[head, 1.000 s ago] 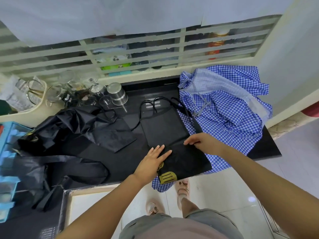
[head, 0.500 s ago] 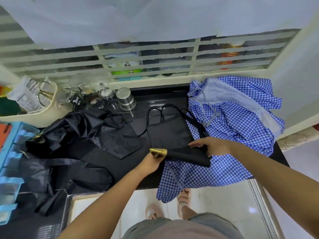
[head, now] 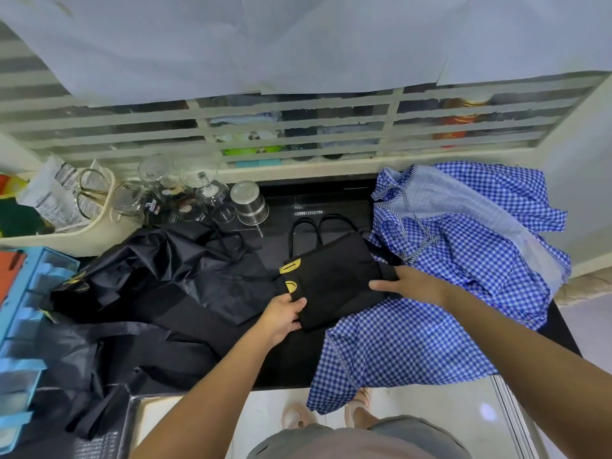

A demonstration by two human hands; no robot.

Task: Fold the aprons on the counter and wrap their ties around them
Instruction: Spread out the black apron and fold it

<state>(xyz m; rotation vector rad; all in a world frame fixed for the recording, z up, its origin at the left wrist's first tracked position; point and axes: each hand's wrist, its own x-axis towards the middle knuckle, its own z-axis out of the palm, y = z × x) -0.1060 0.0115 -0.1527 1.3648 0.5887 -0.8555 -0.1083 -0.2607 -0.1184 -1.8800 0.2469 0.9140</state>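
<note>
A black apron (head: 334,276) with a yellow logo lies folded into a small rectangle on the dark counter (head: 284,369), its thin black ties looping toward the back. My left hand (head: 283,318) grips the folded apron's near left corner. My right hand (head: 410,284) rests on its right edge, thumb laid across the cloth, fingers curled at a black strap. A blue checked apron (head: 463,276) lies crumpled to the right, partly under the black one and hanging over the counter's front edge. More black aprons (head: 142,286) lie in a heap on the left.
Upturned glasses (head: 198,193) and a steel cup (head: 250,202) stand at the counter's back. A cream basket (head: 69,233) with scissors sits at the back left, blue trays (head: 23,319) at the far left. A barred window runs behind; the floor and my feet show below.
The black apron's lower half has been folded up over its upper half, so the yellow logo now lies at the far left. Both hands moved up with the fold.
</note>
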